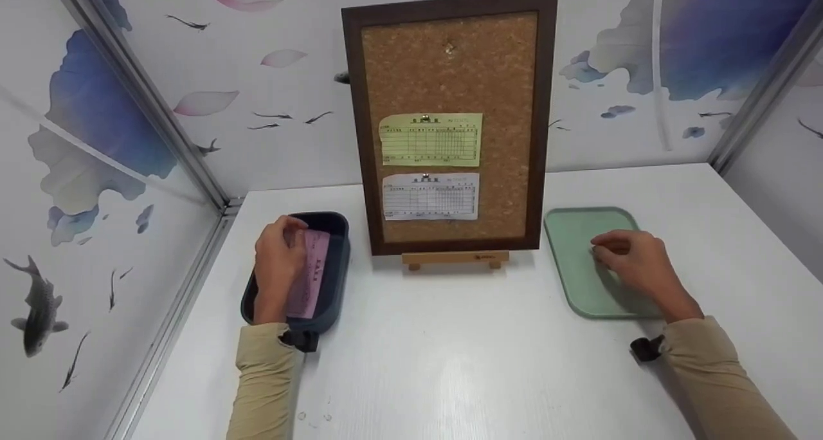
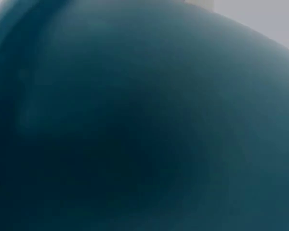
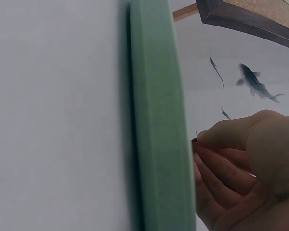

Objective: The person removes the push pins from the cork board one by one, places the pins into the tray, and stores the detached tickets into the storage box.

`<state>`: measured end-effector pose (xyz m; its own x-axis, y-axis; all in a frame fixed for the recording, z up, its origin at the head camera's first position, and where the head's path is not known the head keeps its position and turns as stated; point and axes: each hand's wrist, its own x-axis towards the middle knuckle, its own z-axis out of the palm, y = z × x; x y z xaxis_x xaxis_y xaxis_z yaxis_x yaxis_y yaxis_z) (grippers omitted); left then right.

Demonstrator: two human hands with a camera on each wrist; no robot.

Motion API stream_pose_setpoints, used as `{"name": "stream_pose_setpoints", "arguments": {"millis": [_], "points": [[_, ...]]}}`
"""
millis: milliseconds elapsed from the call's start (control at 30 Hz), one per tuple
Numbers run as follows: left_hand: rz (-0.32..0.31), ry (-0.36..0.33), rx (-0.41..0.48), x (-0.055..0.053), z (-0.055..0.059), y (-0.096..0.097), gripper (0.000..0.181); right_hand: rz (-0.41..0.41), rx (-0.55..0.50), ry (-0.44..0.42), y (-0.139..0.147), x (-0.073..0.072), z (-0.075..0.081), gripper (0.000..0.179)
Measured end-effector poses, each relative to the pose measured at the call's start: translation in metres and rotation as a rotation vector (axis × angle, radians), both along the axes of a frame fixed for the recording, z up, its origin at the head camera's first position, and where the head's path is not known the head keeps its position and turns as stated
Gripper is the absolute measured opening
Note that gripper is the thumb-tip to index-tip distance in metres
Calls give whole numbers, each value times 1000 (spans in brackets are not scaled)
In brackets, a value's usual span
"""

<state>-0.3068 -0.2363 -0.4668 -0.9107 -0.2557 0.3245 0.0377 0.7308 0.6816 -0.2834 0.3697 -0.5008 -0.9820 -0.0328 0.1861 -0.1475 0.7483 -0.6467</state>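
On the left, my left hand reaches into a dark blue bin and pinches the upper edge of a pink printed slip. The slip lies tilted inside the bin. Only the bin's blurred blue wall fills the left wrist view. Over the pale green tray at the right is my right hand, thumb and fingertips together. The right wrist view shows a tiny pushpin between them, its thin needle pointing up beside the tray's edge.
A framed corkboard stands on a small wooden easel at the back centre. Pinned on it are a yellow-green slip and, below, a white slip. A shiny pin sits near its top. Printed walls enclose the white table.
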Motion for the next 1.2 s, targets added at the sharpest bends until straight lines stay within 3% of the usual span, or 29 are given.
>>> {"name": "stream_pose_setpoints", "arguments": {"millis": [333, 633, 867, 1200], "points": [[-21, -87, -18, -2, -4, 2, 33, -21, -21, -49, 1, 1, 3, 23], [-93, -67, 14, -1, 4, 9, 30, -22, -24, -83, 2, -1, 2, 24], [-108, -100, 24, 0, 6, 13, 30, -31, -15, -94, 3, 0, 1, 24], [-135, -74, 28, 0, 7, 18, 27, -40, 1, -135, 4, 0, 1, 25]]}}
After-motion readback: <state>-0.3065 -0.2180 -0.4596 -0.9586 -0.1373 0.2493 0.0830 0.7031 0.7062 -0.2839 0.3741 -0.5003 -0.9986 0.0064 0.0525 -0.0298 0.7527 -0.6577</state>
